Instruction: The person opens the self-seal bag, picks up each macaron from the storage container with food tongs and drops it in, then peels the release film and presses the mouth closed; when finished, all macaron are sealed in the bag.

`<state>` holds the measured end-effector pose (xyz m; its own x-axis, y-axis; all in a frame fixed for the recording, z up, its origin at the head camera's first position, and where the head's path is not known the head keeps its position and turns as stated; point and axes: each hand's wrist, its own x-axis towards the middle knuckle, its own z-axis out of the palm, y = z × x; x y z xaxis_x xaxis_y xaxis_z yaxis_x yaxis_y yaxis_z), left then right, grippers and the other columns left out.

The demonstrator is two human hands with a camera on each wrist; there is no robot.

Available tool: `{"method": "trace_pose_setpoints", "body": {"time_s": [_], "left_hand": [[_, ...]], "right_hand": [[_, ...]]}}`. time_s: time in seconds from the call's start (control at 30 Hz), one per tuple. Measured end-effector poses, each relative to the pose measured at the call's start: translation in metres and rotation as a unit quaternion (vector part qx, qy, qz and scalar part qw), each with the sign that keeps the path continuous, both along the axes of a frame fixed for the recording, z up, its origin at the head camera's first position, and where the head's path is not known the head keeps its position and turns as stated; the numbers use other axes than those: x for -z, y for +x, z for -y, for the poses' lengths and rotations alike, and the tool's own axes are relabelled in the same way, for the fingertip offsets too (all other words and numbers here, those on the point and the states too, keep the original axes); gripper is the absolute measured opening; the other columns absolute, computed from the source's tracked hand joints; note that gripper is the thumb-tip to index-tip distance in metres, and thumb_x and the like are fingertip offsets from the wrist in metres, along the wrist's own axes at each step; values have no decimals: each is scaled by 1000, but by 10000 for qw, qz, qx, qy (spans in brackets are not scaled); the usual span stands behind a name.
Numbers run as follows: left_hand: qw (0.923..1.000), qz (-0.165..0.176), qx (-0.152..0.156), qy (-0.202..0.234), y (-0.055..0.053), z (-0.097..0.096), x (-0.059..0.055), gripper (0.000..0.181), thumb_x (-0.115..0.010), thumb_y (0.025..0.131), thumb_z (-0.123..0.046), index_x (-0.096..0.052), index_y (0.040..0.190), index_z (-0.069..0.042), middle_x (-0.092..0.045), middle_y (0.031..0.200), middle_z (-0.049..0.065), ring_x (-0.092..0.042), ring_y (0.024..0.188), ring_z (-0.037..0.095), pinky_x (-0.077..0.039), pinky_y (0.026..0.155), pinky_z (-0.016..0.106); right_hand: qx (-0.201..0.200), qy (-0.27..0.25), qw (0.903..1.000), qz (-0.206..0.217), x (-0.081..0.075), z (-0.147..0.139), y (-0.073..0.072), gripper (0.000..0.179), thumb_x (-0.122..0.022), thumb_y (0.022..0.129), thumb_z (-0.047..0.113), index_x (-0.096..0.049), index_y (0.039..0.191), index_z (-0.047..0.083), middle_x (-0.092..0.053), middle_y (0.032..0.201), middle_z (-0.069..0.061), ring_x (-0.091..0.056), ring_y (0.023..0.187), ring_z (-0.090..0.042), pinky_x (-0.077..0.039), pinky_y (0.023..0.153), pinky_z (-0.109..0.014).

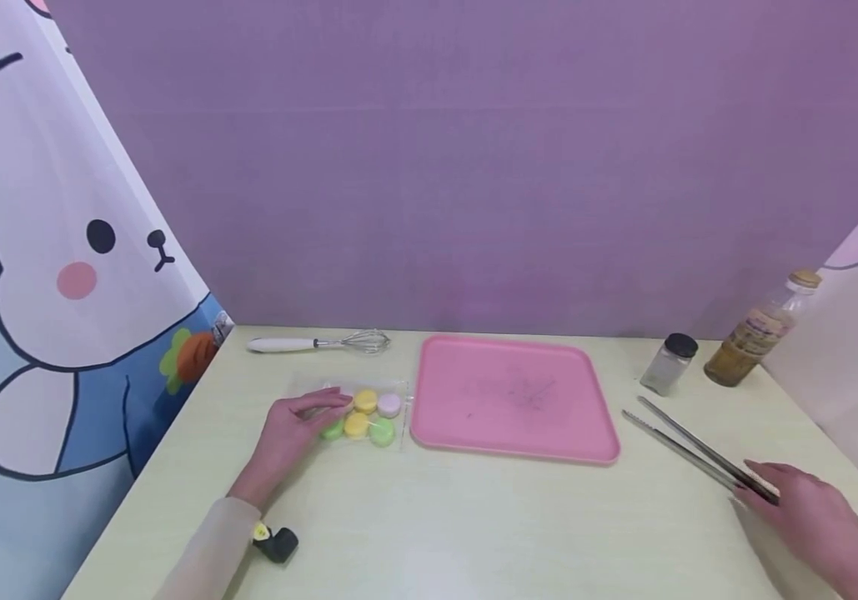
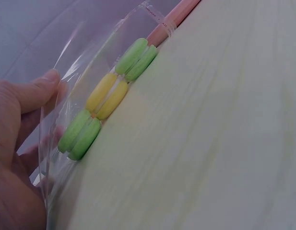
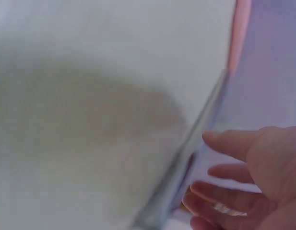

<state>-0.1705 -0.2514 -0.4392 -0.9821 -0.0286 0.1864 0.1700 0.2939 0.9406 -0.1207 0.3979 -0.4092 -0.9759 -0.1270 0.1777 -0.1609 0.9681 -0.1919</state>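
My left hand (image 1: pixel 297 429) pinches the open-looking edge of a clear plastic bag (image 2: pixel 73 67) between thumb and forefinger. Inside the bag lie several macarons (image 1: pixel 357 425) in green, yellow and pale lilac, flat on the table. On the right, my right hand (image 1: pixel 811 508) is at the handle end of metal tongs (image 1: pixel 699 450). Those tongs lie with their tips pointing toward the small jar. In the right wrist view, the thumb and fingers (image 3: pixel 229 175) are spread beside the tongs, not curled round them.
A pink tray (image 1: pixel 511 400) lies mid-table, right of the bag. Behind the bag is a whisk (image 1: pixel 316 342) with a white handle. A black-lidded jar (image 1: pixel 669 364) and a corked bottle (image 1: pixel 755 333) stand at the back right. A small black object (image 1: pixel 276 544) shows by the left sleeve.
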Motion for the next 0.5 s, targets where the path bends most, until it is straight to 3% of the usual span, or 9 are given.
{"method": "trace_pose_setpoints", "body": {"time_s": [0.07,0.13,0.2,0.27,0.4,0.5], "left_hand": [[10000,27,-24,-64,1,0,-1,20,-80,89,-20,-79,105,-9,-72,120,6,-56,131,24,-32,119,43],[9999,35,-7,-164,1,1,-2,21,-80,89,-21,-79,106,-9,-72,120,6,-55,131,26,-28,120,49],[9995,6,33,-314,2,1,-2,22,-80,89,-21,-79,107,-9,-73,120,5,-55,131,28,-23,121,53],[9984,-100,86,-541,2,1,-2,21,-80,89,-21,-78,107,-10,-73,119,5,-55,131,29,-20,122,55],[9933,-464,308,-1017,0,-1,-2,22,-79,89,-18,-78,109,-10,-74,117,2,-56,130,30,-16,122,55],[9868,-693,508,-1374,-1,-2,-4,23,-79,88,-15,-77,111,-9,-74,116,1,-55,130,31,-15,122,57]], "right_hand": [[-164,-103,9987,-473,-4,13,4,40,-79,87,16,-67,115,-9,-66,108,-32,-62,96,-55,-50,73,-66],[-327,-283,9953,-862,-10,32,9,35,-78,84,8,-69,114,-7,-68,106,-29,-63,96,-54,-50,74,-67],[-572,-491,9911,-1095,-18,54,13,33,-80,82,4,-71,112,-3,-70,103,-25,-66,91,-48,-54,72,-63],[-800,-634,9870,-1240,-25,79,16,32,-81,79,2,-73,110,0,-72,100,-18,-69,82,-33,-59,66,-52],[-1258,-986,9800,-1189,-32,126,23,31,-82,79,2,-75,109,5,-74,93,-4,-58,66,-2,-54,52,-25],[-1554,-1540,9735,-661,-33,160,28,27,-79,84,2,-74,110,4,-73,89,3,-55,65,4,-52,52,-19]]}}
